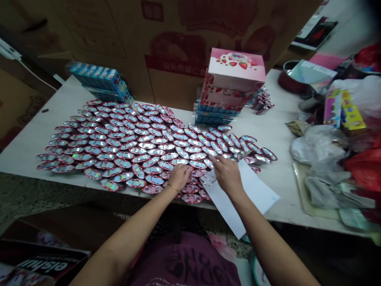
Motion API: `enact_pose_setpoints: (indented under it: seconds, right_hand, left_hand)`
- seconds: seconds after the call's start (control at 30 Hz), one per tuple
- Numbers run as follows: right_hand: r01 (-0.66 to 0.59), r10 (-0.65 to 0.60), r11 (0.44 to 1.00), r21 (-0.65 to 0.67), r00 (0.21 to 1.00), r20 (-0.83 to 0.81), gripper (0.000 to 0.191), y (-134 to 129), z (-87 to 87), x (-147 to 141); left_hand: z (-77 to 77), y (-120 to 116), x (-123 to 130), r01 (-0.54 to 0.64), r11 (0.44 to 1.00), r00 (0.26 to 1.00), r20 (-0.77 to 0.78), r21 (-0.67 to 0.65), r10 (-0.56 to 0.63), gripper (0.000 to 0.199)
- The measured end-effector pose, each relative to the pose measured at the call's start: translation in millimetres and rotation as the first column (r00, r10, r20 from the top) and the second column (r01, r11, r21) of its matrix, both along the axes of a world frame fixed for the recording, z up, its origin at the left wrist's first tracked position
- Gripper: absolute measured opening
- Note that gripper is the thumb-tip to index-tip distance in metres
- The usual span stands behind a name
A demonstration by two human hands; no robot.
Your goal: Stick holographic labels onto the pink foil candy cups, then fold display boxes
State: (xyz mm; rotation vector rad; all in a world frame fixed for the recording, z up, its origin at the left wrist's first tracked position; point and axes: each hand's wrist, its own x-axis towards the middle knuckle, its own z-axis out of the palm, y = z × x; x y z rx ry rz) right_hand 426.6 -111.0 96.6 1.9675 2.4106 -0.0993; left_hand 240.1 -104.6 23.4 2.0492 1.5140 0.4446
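Note:
Several small oval containers [104, 165] with shiny silvery tops stand packed together over the table. Near the front edge, some of them [192, 198] show pink tops. My left hand [180, 176], with a thin bracelet at its wrist, rests on the containers beside the pink ones, fingers curled; what it holds, if anything, is hidden. My right hand [226, 172] is bent over the containers just right of it, its fingers pinched together at a silvery top. A white sheet [258, 190] with small shiny stickers at its left corner lies under my right hand and forearm.
Pink strawberry-print boxes [236, 71] stand on blue packs at the back, with another blue stack [99, 81] at the back left. A large cardboard box [175, 51] rises behind. Plastic bags [318, 147], a cloth [330, 188] and a dark red pot [290, 77] fill the right side.

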Motion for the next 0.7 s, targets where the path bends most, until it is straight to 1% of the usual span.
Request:
enact_pose_setpoints:
  seconds: [0.03, 0.1, 0.17, 0.2, 0.27, 0.33, 0.4, 0.43, 0.53, 0.6, 0.63, 0.7]
  right_hand:
    - [0.000, 0.000, 1.000, -0.009, 1.000, 0.019, 0.035, -4, -1.0, 20]
    - [-0.041, 0.045, 0.996, -0.074, 0.997, 0.055, 0.029, -15, -13.3, 55]
    - [-0.104, 0.114, 0.986, -0.130, 0.991, 0.069, 0.030, -26, -33.8, 77]
    - [-0.125, 0.135, 0.983, -0.134, 0.989, 0.065, 0.033, -30, -44.4, 83]
    - [-0.157, 0.161, 0.982, -0.103, 0.986, 0.037, 0.036, -32, -61.8, 87]
    - [-0.174, 0.174, 0.984, -0.034, 0.985, 0.009, 0.039, -25, -71.8, 85]
    - [-0.217, 0.217, 0.976, 0.019, 0.976, -0.001, 0.039, -12, -76.7, 84]
    - [-0.260, 0.260, 0.965, 0.031, 0.966, -0.003, 0.038, -6, -78.6, 85]
    - [-0.428, 0.429, 0.903, 0.036, 0.903, -0.027, 0.033, 8, -87.8, 93]
    - [-0.502, 0.504, 0.864, 0.047, 0.862, -0.050, 0.033, 8, -95.4, 100]
    - [-0.519, 0.521, 0.853, 0.053, 0.851, -0.068, 0.033, 7, -97.7, 103]
    - [-0.504, 0.508, 0.861, 0.070, 0.849, -0.145, 0.027, 1, -95.0, 106]
  left_hand:
    - [1.3, -3, 14, 0.044, 0.998, 0.998, 0.044, -0.039, -0.042, 0.033]
    - [1.7, -8, 41, 0.118, 0.987, 0.992, 0.059, -0.107, -0.112, 0.034]
    - [-1.1, -11, 65, 0.135, 0.980, 0.991, -0.004, -0.144, -0.137, 0.038]
    - [-3.5, -12, 74, 0.121, 0.981, 0.991, -0.046, -0.153, -0.130, 0.039]
    - [-9.2, -14, 86, 0.046, 0.986, 0.991, -0.116, -0.158, -0.065, 0.039]
    - [-14.7, -16, 93, -0.042, 0.987, 0.989, -0.146, -0.155, 0.019, 0.032]
    - [-18.6, -19, 97, -0.095, 0.983, 0.988, -0.138, -0.155, 0.073, 0.023]
    - [-19.9, -20, 98, -0.111, 0.982, 0.988, -0.128, -0.154, 0.091, 0.019]
    - [-21.9, -26, 102, -0.180, 0.973, 0.981, -0.098, -0.143, 0.167, 0.014]
    - [-22.6, -29, 105, -0.236, 0.963, 0.970, -0.086, -0.134, 0.226, 0.013]
    - [-22.9, -30, 107, -0.254, 0.958, 0.966, -0.082, -0.130, 0.245, 0.013]
    - [-23.5, -32, 110, -0.271, 0.955, 0.962, -0.083, -0.124, 0.262, 0.013]
